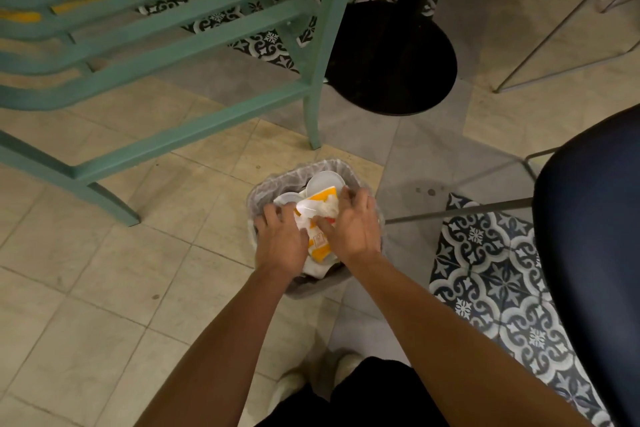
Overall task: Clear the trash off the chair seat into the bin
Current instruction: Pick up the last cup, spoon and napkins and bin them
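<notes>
Left hand (281,240), right hand (354,228) — fingers around the trash wad (320,210) — atop the bin (277,184)

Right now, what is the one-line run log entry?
left hand: holds trash | right hand: holds trash | trash: over bin | bin: lined, on floor

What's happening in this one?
A person stands over a small lined bin on the floor. The left hand and right hand grip a bundle of trash, yellow-and-white wrappers and white plastic lids, at the bin's mouth, not yet released. The dark chair seat sits to the right.
</notes>
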`<state>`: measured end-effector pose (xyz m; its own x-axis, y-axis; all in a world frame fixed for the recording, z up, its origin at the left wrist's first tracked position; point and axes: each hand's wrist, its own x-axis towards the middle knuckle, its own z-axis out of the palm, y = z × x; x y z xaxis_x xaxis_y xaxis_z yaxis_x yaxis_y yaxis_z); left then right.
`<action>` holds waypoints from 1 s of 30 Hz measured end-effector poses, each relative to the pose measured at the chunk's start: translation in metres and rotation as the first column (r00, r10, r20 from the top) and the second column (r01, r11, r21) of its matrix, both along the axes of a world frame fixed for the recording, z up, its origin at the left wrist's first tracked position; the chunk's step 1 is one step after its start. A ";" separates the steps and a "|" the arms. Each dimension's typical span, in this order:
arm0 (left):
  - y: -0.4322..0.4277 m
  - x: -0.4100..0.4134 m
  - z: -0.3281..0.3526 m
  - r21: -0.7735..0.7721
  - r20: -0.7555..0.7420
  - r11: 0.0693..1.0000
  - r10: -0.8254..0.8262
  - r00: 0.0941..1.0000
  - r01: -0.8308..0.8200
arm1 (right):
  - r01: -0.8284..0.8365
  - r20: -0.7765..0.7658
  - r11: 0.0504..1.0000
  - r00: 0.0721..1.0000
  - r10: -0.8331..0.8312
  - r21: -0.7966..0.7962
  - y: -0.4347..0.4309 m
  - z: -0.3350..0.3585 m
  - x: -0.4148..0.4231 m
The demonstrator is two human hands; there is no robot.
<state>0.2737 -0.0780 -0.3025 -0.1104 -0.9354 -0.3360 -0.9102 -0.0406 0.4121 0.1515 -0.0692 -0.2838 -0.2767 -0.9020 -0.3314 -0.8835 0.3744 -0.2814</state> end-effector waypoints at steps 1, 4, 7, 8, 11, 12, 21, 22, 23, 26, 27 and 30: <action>-0.001 0.002 0.004 -0.023 0.007 1.000 -0.017 1.000 0.017 | 0.010 0.025 1.000 1.000 -0.009 -0.016 0.001 0.003 -0.002; -0.001 0.008 0.017 -0.006 0.016 1.000 0.017 1.000 -0.017 | 0.032 0.087 0.999 0.996 -0.029 -0.038 0.006 0.014 -0.008; 0.003 0.012 0.030 0.004 0.022 1.000 0.028 0.999 -0.028 | 0.040 0.077 0.999 0.996 -0.039 -0.007 0.013 0.028 -0.012; 0.005 0.013 0.035 0.009 0.020 0.999 0.032 0.999 -0.032 | 0.047 0.079 0.999 0.996 -0.049 0.017 0.015 0.032 -0.013; 0.010 0.015 0.042 0.098 -0.026 0.992 0.082 0.996 -0.079 | 0.040 0.130 0.996 0.990 -0.050 0.076 0.019 0.034 -0.013; 0.012 0.014 0.042 0.137 -0.052 0.987 0.096 0.994 -0.088 | 0.034 0.161 0.996 0.986 -0.048 0.086 0.020 0.034 -0.012; 0.015 0.010 0.031 0.235 -0.095 0.972 -0.004 0.995 0.027 | -0.053 0.320 0.991 0.947 0.011 0.123 0.016 0.029 -0.005; 0.014 0.011 0.032 0.238 -0.093 0.971 0.002 0.996 0.020 | -0.058 0.305 0.990 0.952 0.015 0.132 0.014 0.028 -0.006; 0.013 0.012 0.033 0.243 -0.090 0.970 0.011 0.996 0.011 | -0.053 0.290 0.988 0.957 0.009 0.144 0.014 0.028 -0.007; 0.013 0.014 0.039 0.227 -0.086 0.973 0.053 0.995 -0.033 | -0.048 0.246 0.986 0.969 0.007 0.158 0.014 0.031 -0.009; 0.013 0.014 0.043 0.204 -0.084 0.978 0.056 0.995 -0.038 | -0.060 0.222 0.987 0.975 0.026 0.147 0.014 0.033 -0.009; 0.016 0.014 0.056 0.143 -0.046 0.990 -0.002 0.999 0.009 | -0.050 0.192 0.992 0.981 0.027 0.118 0.018 0.044 -0.009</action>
